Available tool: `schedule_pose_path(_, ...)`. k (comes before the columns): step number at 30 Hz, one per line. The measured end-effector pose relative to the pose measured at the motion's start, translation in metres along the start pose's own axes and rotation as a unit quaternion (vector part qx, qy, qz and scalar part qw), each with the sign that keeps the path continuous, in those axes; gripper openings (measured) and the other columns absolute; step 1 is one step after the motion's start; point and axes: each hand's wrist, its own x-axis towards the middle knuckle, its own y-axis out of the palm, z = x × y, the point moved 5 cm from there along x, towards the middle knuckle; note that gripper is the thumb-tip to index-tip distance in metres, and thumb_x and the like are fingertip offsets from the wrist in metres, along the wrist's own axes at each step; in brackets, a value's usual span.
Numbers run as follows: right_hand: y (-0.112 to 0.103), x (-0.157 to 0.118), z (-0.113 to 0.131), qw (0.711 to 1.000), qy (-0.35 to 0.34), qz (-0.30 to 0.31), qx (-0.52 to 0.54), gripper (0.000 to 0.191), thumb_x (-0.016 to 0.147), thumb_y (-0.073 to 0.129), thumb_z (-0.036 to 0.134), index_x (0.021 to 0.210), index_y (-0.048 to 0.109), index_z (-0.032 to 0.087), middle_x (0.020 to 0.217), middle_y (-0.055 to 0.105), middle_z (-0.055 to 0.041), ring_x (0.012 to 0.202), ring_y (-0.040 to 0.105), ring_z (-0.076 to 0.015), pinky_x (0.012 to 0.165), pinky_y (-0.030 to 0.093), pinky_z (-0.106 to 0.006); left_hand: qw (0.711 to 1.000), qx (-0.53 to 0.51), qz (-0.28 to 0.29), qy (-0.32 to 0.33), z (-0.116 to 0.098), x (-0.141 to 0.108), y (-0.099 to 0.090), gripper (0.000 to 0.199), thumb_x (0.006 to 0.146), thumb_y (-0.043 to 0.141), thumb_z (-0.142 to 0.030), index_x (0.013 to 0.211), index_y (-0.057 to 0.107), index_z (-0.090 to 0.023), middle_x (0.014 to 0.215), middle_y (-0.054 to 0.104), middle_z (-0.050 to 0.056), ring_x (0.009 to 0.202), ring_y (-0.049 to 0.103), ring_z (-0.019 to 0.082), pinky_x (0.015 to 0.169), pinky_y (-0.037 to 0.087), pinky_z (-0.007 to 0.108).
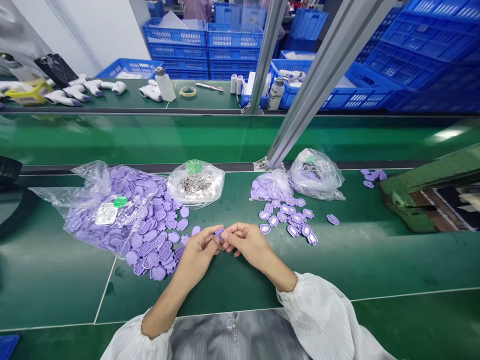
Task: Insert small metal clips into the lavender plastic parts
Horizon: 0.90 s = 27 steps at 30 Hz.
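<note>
Head cam looking down at a green bench mat (56,285), and both hands are together right in the middle of it. The left hand (197,248) and right hand (248,243) meet at the fingertips, pinching one small lilac plastic piece (219,232) between them, wrists angled in and forearms coming up from the bottom of the frame in white striped sleeves (318,315).

Count-wise, there are four clear plastic bags on the mat. The big one (88,210) lies left of the hands, with a heap of loose lilac pieces (153,250) spilling out just beside the left hand. Next to it sits a bag of small metal parts (195,184). Two more bags sit to the right, one of lilac pieces (270,185) and one mostly bare (315,175).

Below those are roughly sixteen loose lilac pieces (287,217), plus a single one (333,219) off on its own and a little clump (371,176) farther right.

Behind the glass is a second bench, with two bottles (275,94), a roll of tape (187,91) and stacks of blue crates (180,35).
</note>
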Motion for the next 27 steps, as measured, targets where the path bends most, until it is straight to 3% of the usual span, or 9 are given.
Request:
schedule_pose_path(13, 0.0025, -0.0059, 0.0001, 0.995, -0.063, -0.042, -0.061, 0.025, 0.079, 0.062, 0.042, 0.081, 0.059, 0.017, 0.073, 0.068, -0.0041, 0.065, 0.063, -0.0120, 0.049, 0.045, -0.018, 1.000, -0.012, -0.019, 0.007, -0.0001, -0.0022, -0.0005, 0.047, 0.081, 0.063, -0.046, 0.116, 0.064, -0.016, 0.089, 0.073, 0.007, 0.085, 0.068, 0.019, 0.077, 0.053, 0.030)
schedule_pose_path(16, -0.0006, -0.0029, -0.0032, 0.995, -0.060, -0.051, -0.055, 0.030, 0.077, 0.065, 0.044, 0.089, 0.057, 0.018, 0.067, 0.065, -0.0004, 0.057, 0.061, -0.0112, 0.047, 0.045, -0.019, 0.999, -0.019, -0.030, 0.009, -0.0006, -0.0034, -0.0002, 0.045, 0.082, 0.063, -0.045, 0.115, 0.064, -0.015, 0.086, 0.074, 0.006, 0.082, 0.069, 0.018, 0.076, 0.053, 0.029)
schedule_pose_path(19, -0.0024, 0.0006, -0.0046, 1.000, -0.010, 0.002, -0.028, 0.036, 0.074, 0.067, 0.048, 0.091, 0.059, 0.017, 0.059, 0.061, 0.0014, 0.049, 0.056, -0.0094, 0.047, 0.046, -0.020, 0.999, -0.027, -0.018, 0.011, -0.0028, -0.0045, 0.0010, 0.041, 0.083, 0.062, -0.043, 0.112, 0.065, -0.015, 0.081, 0.074, 0.005, 0.077, 0.069, 0.017, 0.076, 0.054, 0.028)
schedule_pose_path(22, -0.0024, 0.0003, -0.0013, 0.998, 0.015, 0.061, -0.018, 0.036, 0.074, 0.067, 0.048, 0.078, 0.063, 0.013, 0.060, 0.062, -0.0017, 0.049, 0.055, -0.0072, 0.050, 0.046, -0.019, 0.999, -0.030, -0.001, 0.015, -0.0053, -0.0054, 0.0013, 0.038, 0.083, 0.063, -0.041, 0.111, 0.066, -0.015, 0.079, 0.073, 0.005, 0.075, 0.069, 0.016, 0.077, 0.054, 0.029)
schedule_pose_path(27, -0.0002, -0.0038, -0.0025, 0.999, -0.023, 0.039, -0.019, 0.033, 0.074, 0.067, 0.047, 0.075, 0.060, 0.015, 0.060, 0.062, -0.0005, 0.052, 0.055, -0.0076, 0.053, 0.047, -0.020, 0.999, -0.042, 0.009, 0.006, -0.0042, -0.0058, 0.0011, 0.039, 0.082, 0.064, -0.040, 0.110, 0.066, -0.013, 0.076, 0.073, 0.005, 0.072, 0.068, 0.016, 0.073, 0.054, 0.028)
